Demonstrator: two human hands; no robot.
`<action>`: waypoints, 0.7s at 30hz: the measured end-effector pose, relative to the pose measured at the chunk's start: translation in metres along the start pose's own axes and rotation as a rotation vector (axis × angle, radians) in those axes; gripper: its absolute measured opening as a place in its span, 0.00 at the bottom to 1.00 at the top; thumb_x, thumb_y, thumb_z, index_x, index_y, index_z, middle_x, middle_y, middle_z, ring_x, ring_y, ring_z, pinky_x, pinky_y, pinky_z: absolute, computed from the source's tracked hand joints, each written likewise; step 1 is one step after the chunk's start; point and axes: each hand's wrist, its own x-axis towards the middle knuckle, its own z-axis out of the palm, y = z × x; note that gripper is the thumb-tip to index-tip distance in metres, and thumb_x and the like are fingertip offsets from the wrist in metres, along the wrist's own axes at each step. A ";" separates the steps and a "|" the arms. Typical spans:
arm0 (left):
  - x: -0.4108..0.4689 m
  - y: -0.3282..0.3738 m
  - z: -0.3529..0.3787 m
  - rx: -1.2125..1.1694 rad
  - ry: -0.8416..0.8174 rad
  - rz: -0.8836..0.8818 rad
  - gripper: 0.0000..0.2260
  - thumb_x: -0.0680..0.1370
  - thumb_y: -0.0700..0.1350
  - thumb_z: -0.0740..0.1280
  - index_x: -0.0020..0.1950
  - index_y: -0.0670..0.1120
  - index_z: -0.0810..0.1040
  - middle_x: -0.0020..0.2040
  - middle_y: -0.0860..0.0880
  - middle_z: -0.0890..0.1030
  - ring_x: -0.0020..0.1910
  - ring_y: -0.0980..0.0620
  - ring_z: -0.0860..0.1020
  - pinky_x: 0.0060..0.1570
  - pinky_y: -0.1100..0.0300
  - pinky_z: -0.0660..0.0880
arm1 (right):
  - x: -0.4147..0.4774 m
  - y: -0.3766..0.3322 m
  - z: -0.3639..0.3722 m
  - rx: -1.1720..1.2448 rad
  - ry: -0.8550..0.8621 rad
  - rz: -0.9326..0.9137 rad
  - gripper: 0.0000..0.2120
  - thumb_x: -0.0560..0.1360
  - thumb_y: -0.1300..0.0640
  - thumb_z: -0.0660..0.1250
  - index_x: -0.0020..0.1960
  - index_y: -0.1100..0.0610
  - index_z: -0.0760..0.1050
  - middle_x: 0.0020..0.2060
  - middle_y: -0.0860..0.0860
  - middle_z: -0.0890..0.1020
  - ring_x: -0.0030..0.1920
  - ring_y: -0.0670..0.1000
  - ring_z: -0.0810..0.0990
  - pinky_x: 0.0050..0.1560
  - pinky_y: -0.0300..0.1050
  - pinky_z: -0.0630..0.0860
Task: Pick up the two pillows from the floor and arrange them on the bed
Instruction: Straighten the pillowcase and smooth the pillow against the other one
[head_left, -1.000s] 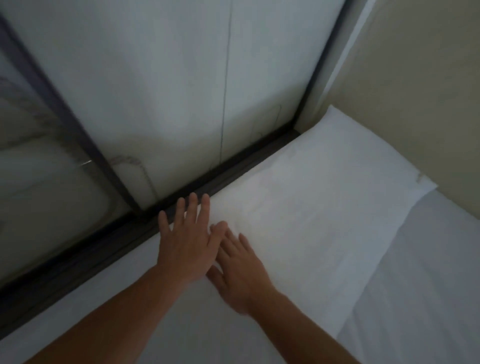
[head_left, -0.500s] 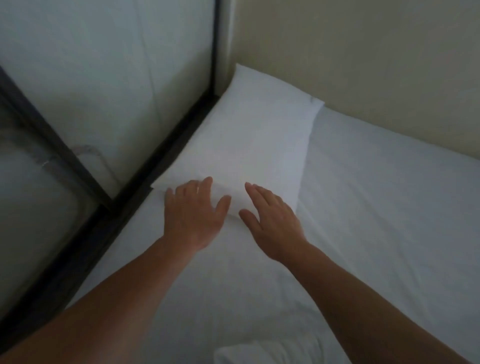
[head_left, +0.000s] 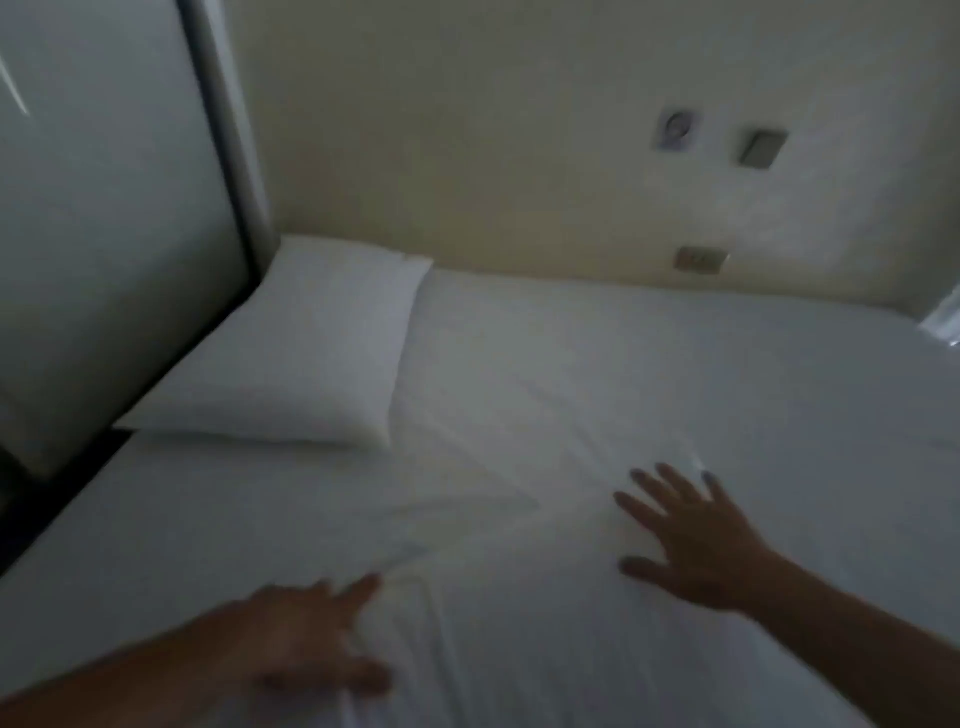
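Both hands have withdrawn from the flat white rectangular pillow (head_left: 291, 358), now lying beyond the left hand (head_left: 306, 644) in the bed's far corner. Left hand and right hand (head_left: 691, 545) rest open, fingers spread, on the wrinkled white bedsheet (head_left: 623, 364), holding nothing. One pillow appears placed; the second is not in view.

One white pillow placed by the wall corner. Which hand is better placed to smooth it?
Probably left: the left hand lies nearer the white rectangular pillow; the right hand rests spread on the white bedsheet, further right.
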 end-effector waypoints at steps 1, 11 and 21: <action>-0.005 -0.024 -0.019 -0.044 -0.093 -0.084 0.60 0.49 0.83 0.56 0.75 0.59 0.40 0.78 0.48 0.51 0.75 0.48 0.55 0.73 0.47 0.52 | -0.013 0.051 -0.017 -0.037 -0.008 0.049 0.47 0.60 0.21 0.32 0.75 0.41 0.41 0.77 0.49 0.44 0.75 0.55 0.44 0.72 0.61 0.47; -0.034 0.057 0.029 -0.134 0.133 0.037 0.64 0.48 0.78 0.66 0.74 0.59 0.35 0.79 0.47 0.43 0.76 0.45 0.47 0.73 0.40 0.50 | -0.039 -0.015 0.034 0.266 -0.113 -0.169 0.49 0.60 0.19 0.51 0.73 0.37 0.38 0.77 0.45 0.43 0.75 0.51 0.44 0.73 0.60 0.49; 0.010 0.097 0.119 -0.098 0.368 0.118 0.52 0.54 0.82 0.53 0.73 0.65 0.38 0.79 0.53 0.48 0.76 0.48 0.47 0.70 0.36 0.47 | -0.024 -0.082 0.124 0.219 0.268 -0.027 0.33 0.68 0.25 0.50 0.64 0.43 0.69 0.62 0.47 0.75 0.63 0.52 0.70 0.64 0.59 0.63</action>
